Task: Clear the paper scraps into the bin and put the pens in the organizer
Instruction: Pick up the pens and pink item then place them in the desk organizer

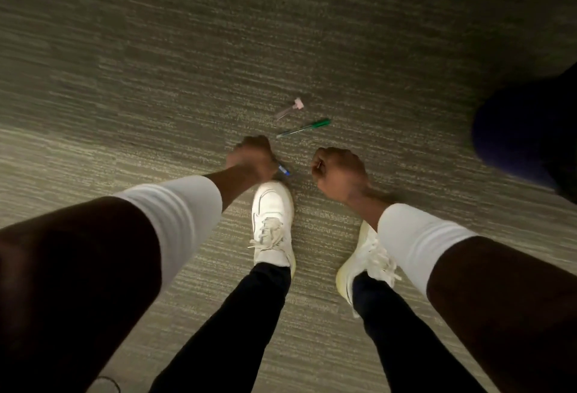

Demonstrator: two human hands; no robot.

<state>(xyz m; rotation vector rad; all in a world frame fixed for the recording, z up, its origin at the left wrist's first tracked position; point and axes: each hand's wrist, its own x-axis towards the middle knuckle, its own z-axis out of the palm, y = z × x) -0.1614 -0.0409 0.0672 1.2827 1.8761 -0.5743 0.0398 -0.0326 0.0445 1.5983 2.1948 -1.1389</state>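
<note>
Our left hand (251, 158) is closed around a blue pen (283, 170); only the pen's blue end shows, projecting from the fist toward the toe of the left shoe (272, 220). Our right hand (340, 172) is clenched into a fist. A thin pale sliver shows at its inner edge, but we cannot tell what it is or whether the hand holds anything.

Just beyond both hands, a green pen (304, 127) lies flat on the carpet (156, 64), angled up to the right, apart from both fists. Slightly farther out lies a pink-capped pen (290, 109), shorter in appearance and blurred, so its exact type is uncertain. No paper scraps, bin or organizer are visible here.

Handling, as we judge it: the pens are light, rigid and slender, with smooth barrels that may roll or slip under a loose pinch. The carpet pile should resist rolling and lets fingertips press under the barrel. We recommend a mid-barrel pinch between thumb and two fingers; gripping at a cap risks pulling it off. Pens gathered in one fist should lie parallel to prevent slippage.

Clearance: the carpet around the two loose pens is open on the far and left sides. A dark rounded object (524, 130) stands at the right edge, well apart from the pens, and limits a wide rightward swing. Both shoes sit directly below the hands, so the reach should go forward, not down.
</note>
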